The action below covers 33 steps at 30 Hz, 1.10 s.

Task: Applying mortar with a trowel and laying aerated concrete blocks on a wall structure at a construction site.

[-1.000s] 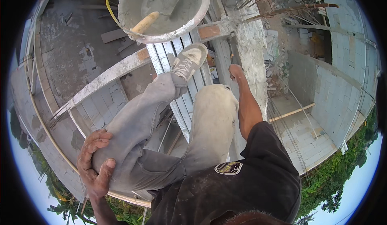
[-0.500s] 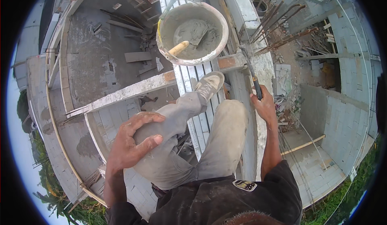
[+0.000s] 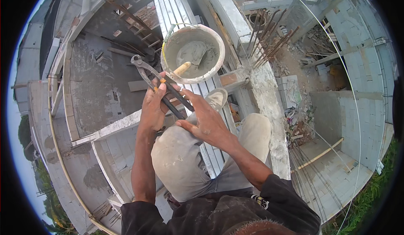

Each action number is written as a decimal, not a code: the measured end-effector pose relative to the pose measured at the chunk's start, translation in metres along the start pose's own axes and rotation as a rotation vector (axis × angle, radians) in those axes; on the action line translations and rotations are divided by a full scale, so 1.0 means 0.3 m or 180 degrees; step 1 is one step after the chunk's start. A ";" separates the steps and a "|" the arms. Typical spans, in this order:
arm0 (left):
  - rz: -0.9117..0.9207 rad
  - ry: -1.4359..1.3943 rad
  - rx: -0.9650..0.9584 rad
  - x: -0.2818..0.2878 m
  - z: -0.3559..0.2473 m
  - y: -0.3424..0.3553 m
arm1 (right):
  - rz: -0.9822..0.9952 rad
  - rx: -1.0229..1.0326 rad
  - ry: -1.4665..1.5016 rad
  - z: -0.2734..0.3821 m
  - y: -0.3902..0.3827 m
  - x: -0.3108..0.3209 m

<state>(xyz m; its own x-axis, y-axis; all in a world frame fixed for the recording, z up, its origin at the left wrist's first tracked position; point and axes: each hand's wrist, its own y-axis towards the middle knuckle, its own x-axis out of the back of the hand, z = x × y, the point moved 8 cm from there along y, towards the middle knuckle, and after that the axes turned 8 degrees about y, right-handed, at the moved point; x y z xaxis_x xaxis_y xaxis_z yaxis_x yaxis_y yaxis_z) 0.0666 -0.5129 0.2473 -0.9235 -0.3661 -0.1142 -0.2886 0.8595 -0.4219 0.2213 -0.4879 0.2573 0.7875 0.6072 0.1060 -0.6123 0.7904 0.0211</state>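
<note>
Both my hands meet in front of me on a pair of long-handled pincers [image 3: 148, 74]. My left hand [image 3: 154, 105] wraps around the black handles, with the steel jaws pointing up and left. My right hand [image 3: 205, 119] touches the handles from the right with its fingers spread. Just beyond them stands a grey bucket [image 3: 214, 65] of wet mortar with a wooden-handled trowel [image 3: 189, 63] lying in it. My knees [image 3: 181, 150] in grey trousers are below the hands, one shoe [image 3: 216, 97] resting on a metal plank.
I sit high on a concrete beam [image 3: 269, 108] over an unfinished building. Rusty rebar ends [image 3: 273, 45] stick up at the upper right. A ribbed metal plank [image 3: 168, 3] runs ahead under the bucket. Far below lie a concrete slab [image 3: 101, 83] with boards, and block walls [image 3: 362, 104].
My left hand lifted off my knee and took the pincers' handles. My right hand brought the pincers from the right side to the middle.
</note>
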 end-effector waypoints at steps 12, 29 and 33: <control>-0.2150 0.0755 0.1055 0.735 0.753 -0.244 | -0.2382 -0.0277 -0.0578 -0.208 -0.142 0.815; -0.2341 0.0274 0.1864 0.701 1.266 -1.056 | -0.2267 0.0508 -0.1483 -0.202 0.236 0.906; -0.1989 0.0557 0.1771 0.798 1.119 -0.807 | -0.2147 0.0523 -0.2742 -0.179 0.257 0.915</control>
<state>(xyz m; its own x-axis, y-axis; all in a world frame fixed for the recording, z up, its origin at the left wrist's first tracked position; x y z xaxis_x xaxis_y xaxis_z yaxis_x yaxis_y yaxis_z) 0.0002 -0.9282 0.0201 -0.6749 -0.6150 0.4078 -0.6342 0.2009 -0.7466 0.3939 -0.2559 0.2348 0.6892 -0.2547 0.6783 -0.1281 0.8786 0.4601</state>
